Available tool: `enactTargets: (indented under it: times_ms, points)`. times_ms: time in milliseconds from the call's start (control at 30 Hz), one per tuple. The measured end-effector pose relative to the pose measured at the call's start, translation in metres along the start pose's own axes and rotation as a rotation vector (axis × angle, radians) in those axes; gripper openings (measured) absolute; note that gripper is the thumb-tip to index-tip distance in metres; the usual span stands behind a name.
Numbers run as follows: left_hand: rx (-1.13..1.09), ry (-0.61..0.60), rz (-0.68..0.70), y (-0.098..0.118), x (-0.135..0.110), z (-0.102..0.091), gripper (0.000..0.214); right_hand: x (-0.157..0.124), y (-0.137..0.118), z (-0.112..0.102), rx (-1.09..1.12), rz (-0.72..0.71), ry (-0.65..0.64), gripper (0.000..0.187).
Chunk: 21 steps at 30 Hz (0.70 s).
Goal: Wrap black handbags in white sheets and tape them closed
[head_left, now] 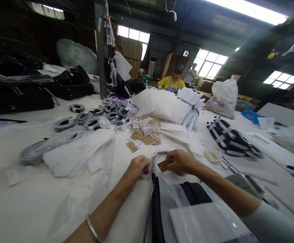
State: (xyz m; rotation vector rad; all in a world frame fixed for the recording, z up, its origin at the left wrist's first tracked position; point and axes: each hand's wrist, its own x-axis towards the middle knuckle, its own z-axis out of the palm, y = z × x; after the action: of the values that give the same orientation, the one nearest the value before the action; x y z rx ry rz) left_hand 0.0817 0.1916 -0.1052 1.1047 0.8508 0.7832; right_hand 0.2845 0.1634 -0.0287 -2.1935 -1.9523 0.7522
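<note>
My left hand [137, 167] is closed in a pinch beside a grey strap loop [154, 158] that rises from a black bag [157, 206] lying on the white table [22, 202]. My right hand [179, 161] is closed on a brown paper tag [164, 165] and holds it against the strap loop. What my left fingers pinch is too small to make out. A pile of the same brown tags [144, 133] lies just beyond my hands.
Coiled grey straps [91, 116] and white fabric sleeves [76, 153] lie to the left. A bundle of white covers [169, 106] and rolled black-and-white straps [231, 138] lie to the right. Black bags [17, 94] line the far left. A person in yellow [172, 82] sits across.
</note>
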Motion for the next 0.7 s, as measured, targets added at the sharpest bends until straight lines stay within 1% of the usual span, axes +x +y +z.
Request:
enactTargets:
  times_ms: [67, 100, 167, 233, 333, 400, 467, 567, 633, 700]
  points:
    - [-0.066, 0.003, -0.028, 0.001, -0.001, 0.001, 0.027, -0.003, -0.004, 0.001, 0.169, -0.013, 0.017, 0.009]
    - [-0.097, 0.008, -0.038, 0.001, -0.001, 0.001, 0.029, -0.004, -0.005, 0.003, 0.299, -0.037, -0.005, 0.012]
    - [-0.154, 0.019, -0.056, 0.000, -0.001, 0.001, 0.031, -0.004, -0.007, 0.013, 0.591, -0.097, -0.105, 0.024]
    - [-0.200, 0.040, -0.072, -0.002, 0.001, 0.001, 0.034, 0.000, -0.007, 0.027, 0.820, -0.128, -0.187, 0.036]
    - [-0.242, 0.081, -0.088, -0.005, 0.004, 0.000, 0.038, 0.010, -0.005, 0.047, 0.969, -0.095, -0.203, 0.046]
    - [-0.256, 0.102, -0.089, -0.007, 0.005, -0.001, 0.038, 0.015, -0.005, 0.053, 0.978, -0.087, -0.215, 0.046]
    - [-0.261, 0.116, -0.084, -0.007, 0.006, -0.001, 0.037, 0.019, -0.007, 0.053, 0.943, -0.093, -0.252, 0.044]
    - [-0.240, 0.142, -0.063, -0.006, 0.006, -0.002, 0.034, 0.021, -0.014, 0.048, 0.770, -0.120, -0.262, 0.037]
    - [-0.193, 0.153, -0.042, -0.005, 0.005, -0.001, 0.033, 0.021, -0.018, 0.046, 0.650, -0.147, -0.240, 0.034]
    - [-0.131, 0.156, -0.015, -0.002, 0.003, -0.001, 0.030, 0.022, -0.020, 0.049, 0.599, -0.155, -0.212, 0.032]
